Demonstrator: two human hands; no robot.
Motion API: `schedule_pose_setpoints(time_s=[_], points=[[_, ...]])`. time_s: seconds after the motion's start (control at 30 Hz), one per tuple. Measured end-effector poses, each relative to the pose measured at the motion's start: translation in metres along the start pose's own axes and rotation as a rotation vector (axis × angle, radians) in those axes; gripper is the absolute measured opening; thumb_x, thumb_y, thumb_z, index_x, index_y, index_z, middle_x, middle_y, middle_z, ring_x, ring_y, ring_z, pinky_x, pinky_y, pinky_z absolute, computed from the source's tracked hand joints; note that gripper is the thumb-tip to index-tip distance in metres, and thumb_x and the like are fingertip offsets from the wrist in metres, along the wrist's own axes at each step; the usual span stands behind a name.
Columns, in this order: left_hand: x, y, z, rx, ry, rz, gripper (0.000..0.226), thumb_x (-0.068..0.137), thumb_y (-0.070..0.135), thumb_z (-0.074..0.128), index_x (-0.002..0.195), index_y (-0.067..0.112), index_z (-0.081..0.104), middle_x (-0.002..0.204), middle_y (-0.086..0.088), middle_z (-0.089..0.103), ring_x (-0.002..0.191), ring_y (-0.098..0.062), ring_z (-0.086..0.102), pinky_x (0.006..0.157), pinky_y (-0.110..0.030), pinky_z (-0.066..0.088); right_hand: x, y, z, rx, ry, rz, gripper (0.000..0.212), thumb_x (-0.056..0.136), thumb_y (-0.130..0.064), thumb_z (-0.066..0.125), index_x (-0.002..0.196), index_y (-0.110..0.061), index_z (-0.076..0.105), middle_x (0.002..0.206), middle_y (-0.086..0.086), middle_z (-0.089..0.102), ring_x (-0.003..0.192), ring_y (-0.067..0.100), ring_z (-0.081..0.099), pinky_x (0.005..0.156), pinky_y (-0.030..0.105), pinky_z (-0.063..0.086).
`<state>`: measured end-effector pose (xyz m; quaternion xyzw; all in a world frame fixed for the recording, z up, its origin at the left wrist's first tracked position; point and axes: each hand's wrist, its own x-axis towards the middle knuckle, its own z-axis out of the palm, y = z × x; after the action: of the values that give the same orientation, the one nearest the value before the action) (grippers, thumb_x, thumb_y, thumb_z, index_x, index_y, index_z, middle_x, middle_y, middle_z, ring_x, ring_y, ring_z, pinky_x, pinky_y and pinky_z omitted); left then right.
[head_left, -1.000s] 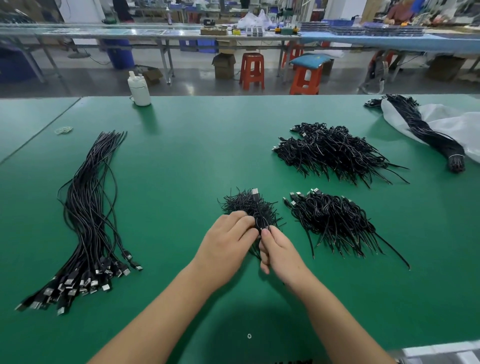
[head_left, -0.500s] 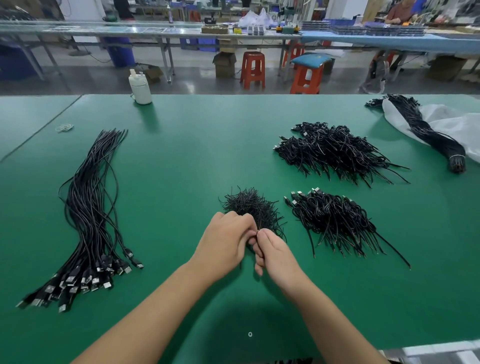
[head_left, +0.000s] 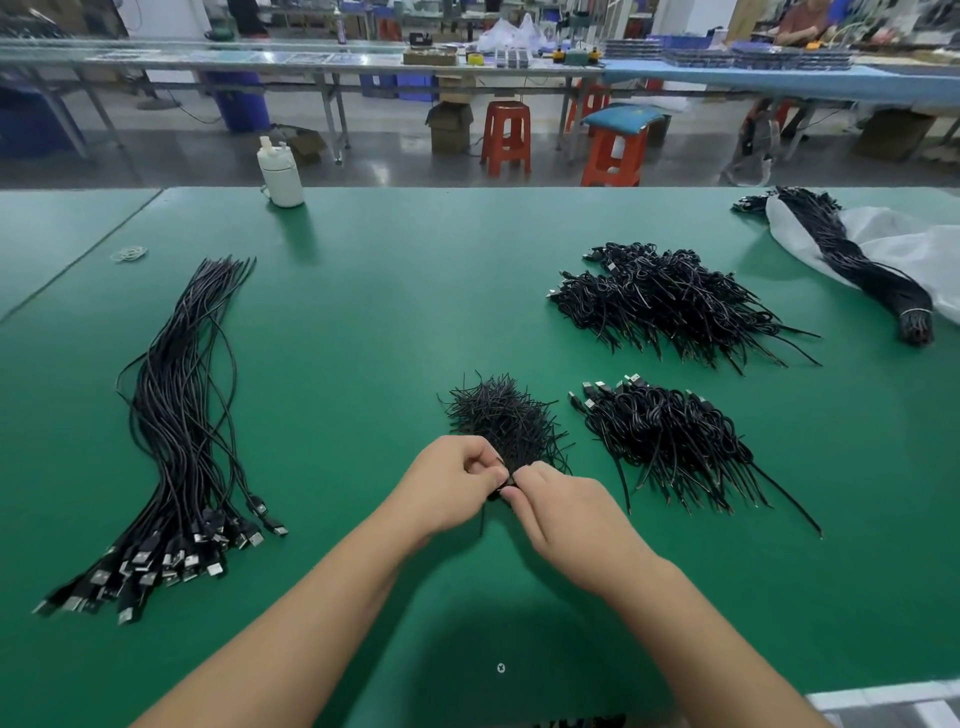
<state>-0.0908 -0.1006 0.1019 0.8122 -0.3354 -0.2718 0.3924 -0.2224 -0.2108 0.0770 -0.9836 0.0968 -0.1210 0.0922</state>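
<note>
One view only: a wide-angle camera worn on the person's head, looking forward and down across the green worktop (head_left: 363, 338). It sits close above the left hand (head_left: 452, 483) and right hand (head_left: 566, 509), which meet just below the frame's middle, pinching a black cable (head_left: 500, 491); both forearms enter from the bottom edge. The wide lens takes in the worktop's full width, from the long cables (head_left: 176, 426) at left to the bagged bundle (head_left: 872, 270) at far right, and bows its far edge. Beyond, small and distant, stand red stools (head_left: 506, 137) and other benches (head_left: 311, 57).
</note>
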Motion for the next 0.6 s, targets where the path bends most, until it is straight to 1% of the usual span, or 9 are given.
schedule_pose_setpoints(time_s=[0.07,0.1,0.17,0.27,0.33,0.4,0.5,0.6], points=[[-0.001,-0.001,0.001,-0.081,-0.021,-0.050,0.020,0.090,0.012,0.065,0.072,0.021,0.065,0.066,0.001,0.056,0.060,-0.013,0.042,0.057,-0.024,0.034,-0.001,-0.003,0.000,-0.054,0.051,-0.042,0.029,0.103,-0.035,0.042,0.092,-0.015,0.059,0.081,0.000,0.056,0.065,0.027,0.057,0.055,0.039,0.044],[-0.001,-0.001,0.002,-0.082,-0.016,-0.056,0.019,0.090,0.012,0.065,0.072,0.020,0.066,0.065,0.001,0.056,0.059,-0.013,0.042,0.055,-0.023,0.034,-0.001,-0.004,0.000,-0.081,0.059,-0.042,0.028,0.103,-0.034,0.044,0.092,-0.015,0.061,0.079,0.000,0.057,0.064,0.026,0.058,0.053,0.038,0.043],[-0.001,0.000,0.004,-0.076,-0.006,-0.066,0.019,0.090,0.013,0.065,0.073,0.020,0.066,0.066,0.002,0.057,0.059,-0.011,0.043,0.054,-0.022,0.034,-0.001,-0.004,0.001,-0.152,0.088,-0.042,0.030,0.102,-0.035,0.041,0.089,-0.017,0.062,0.076,-0.003,0.058,0.061,0.022,0.058,0.049,0.035,0.040],[-0.001,-0.001,0.001,-0.177,-0.047,-0.119,0.017,0.091,0.015,0.066,0.074,0.019,0.069,0.068,0.002,0.062,0.061,-0.010,0.046,0.059,-0.022,0.036,-0.001,-0.003,-0.001,-0.209,0.147,-0.050,0.036,0.099,-0.035,0.034,0.082,-0.020,0.062,0.069,-0.006,0.055,0.053,0.018,0.055,0.043,0.031,0.035],[-0.002,-0.003,-0.003,-0.273,-0.115,-0.155,0.021,0.093,0.015,0.065,0.072,0.019,0.069,0.064,0.006,0.062,0.058,-0.007,0.047,0.059,-0.022,0.036,-0.002,-0.005,-0.002,-0.195,0.200,-0.057,0.034,0.098,-0.034,0.037,0.078,-0.020,0.060,0.065,-0.006,0.052,0.050,0.017,0.051,0.041,0.030,0.030],[-0.003,-0.003,-0.006,-0.341,-0.169,-0.170,0.024,0.094,0.014,0.063,0.072,0.018,0.069,0.065,0.005,0.062,0.059,-0.006,0.047,0.059,-0.022,0.035,-0.003,-0.006,-0.001,-0.171,0.247,-0.060,0.033,0.098,-0.033,0.039,0.076,-0.019,0.059,0.065,-0.007,0.051,0.049,0.017,0.050,0.040,0.029,0.029],[-0.002,-0.002,-0.007,-0.386,-0.185,-0.181,0.025,0.093,0.012,0.062,0.071,0.017,0.070,0.067,0.004,0.064,0.060,-0.005,0.051,0.060,-0.021,0.037,-0.004,-0.007,0.000,-0.131,0.310,-0.059,0.029,0.097,-0.031,0.043,0.076,-0.019,0.059,0.065,-0.006,0.050,0.051,0.016,0.049,0.041,0.027,0.026],[-0.002,-0.001,-0.007,-0.431,-0.192,-0.193,0.023,0.092,0.015,0.064,0.070,0.017,0.073,0.069,0.000,0.066,0.058,-0.004,0.054,0.057,-0.017,0.039,-0.003,-0.007,0.000,-0.104,0.364,-0.075,0.028,0.095,-0.029,0.046,0.073,-0.018,0.060,0.062,-0.006,0.049,0.050,0.016,0.048,0.043,0.026,0.024]])
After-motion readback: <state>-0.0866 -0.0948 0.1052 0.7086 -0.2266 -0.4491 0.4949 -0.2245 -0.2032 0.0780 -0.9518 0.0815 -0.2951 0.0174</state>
